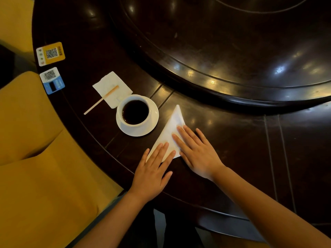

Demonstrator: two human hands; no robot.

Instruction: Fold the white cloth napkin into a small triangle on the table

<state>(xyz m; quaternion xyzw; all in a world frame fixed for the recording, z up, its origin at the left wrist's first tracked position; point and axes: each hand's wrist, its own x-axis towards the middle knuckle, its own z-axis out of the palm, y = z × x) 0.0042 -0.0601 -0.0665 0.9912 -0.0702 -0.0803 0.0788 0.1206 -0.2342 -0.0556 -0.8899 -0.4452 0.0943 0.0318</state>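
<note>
Both hands, left hand (154,173) and right hand (196,152), spread flat on napkin (171,129) at frame centre; may unfold once released, or knock coffee cup (135,112).

The white napkin (169,133) lies folded in a triangle near the table's (232,140) near edge, its tip toward the centre. The left hand (152,170) and right hand (197,151) press flat on its lower corners, fingers spread. A coffee cup (135,112) on a saucer (154,120) stands just left
</note>
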